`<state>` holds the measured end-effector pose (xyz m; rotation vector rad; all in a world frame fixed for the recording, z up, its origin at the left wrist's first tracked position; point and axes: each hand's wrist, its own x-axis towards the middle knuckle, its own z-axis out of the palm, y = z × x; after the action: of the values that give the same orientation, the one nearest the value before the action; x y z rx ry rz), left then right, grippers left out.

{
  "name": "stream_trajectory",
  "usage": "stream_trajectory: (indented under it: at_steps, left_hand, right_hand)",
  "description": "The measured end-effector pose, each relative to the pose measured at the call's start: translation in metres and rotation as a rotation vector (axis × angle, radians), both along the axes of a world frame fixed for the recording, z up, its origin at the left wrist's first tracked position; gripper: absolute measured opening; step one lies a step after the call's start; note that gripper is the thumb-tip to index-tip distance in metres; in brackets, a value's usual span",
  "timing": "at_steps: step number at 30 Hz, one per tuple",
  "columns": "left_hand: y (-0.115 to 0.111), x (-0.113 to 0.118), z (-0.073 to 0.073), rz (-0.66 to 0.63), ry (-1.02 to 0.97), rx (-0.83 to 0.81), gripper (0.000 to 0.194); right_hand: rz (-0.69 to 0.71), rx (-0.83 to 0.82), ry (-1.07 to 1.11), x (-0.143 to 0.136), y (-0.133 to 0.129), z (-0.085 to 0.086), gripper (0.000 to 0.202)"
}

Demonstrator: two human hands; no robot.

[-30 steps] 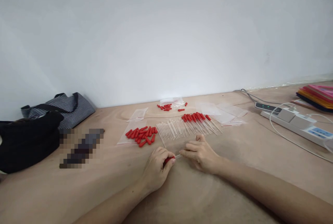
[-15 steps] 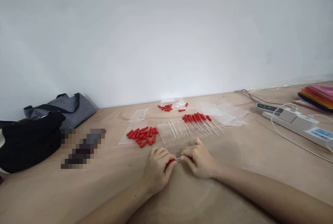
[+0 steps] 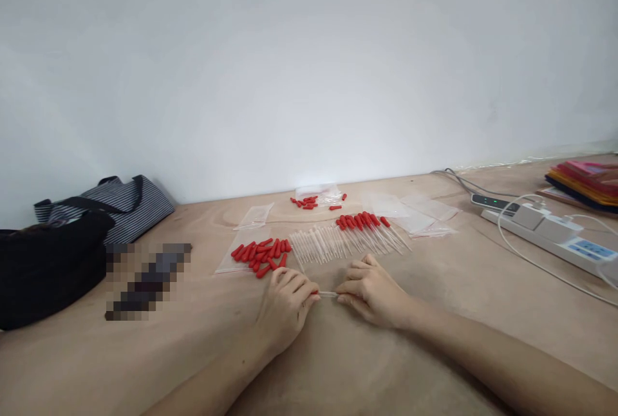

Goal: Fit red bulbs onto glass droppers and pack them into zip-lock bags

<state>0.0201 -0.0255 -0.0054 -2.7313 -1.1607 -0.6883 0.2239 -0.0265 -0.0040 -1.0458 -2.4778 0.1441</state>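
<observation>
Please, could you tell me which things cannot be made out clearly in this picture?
All in the head view:
Red piece in the left hand: mostly hidden by that hand.
Right end of the thin clear tube: hidden by the right hand.
Dark object: blurred by pixelation.
Black item: cut off by the left edge.
Coloured stack: cut off by the right edge.
</observation>
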Motion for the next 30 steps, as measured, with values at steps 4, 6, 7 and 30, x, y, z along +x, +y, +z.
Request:
stream_trajectory:
  at_steps: [4, 6, 7, 30]
  left_hand:
    - [0.001, -0.002, -0.002, 0.051, -0.12, 0.014, 0.019]
    - [0.004, -0.005, -0.003, 0.138, -0.194, 0.039, 0.036]
    - [0.007, -0.008, -0.004, 0.175, -0.215, 0.044, 0.039]
    - [0.031, -0.039, 0.001, 0.538, -0.127, 0.075, 0.014]
  right_hand:
    - [-0.019, -0.003, -0.02, 0.006, 0.001, -0.002, 0.016]
    - [-0.138, -0.068, 0.073, 0.01, 0.008, -0.003, 0.019]
    - [-0.225, -0.119, 0.136, 0.013, 0.014, -0.002, 0.021]
    - [-0.776, -0.054, -0.042, 0.001, 0.083, 0.003, 0.031]
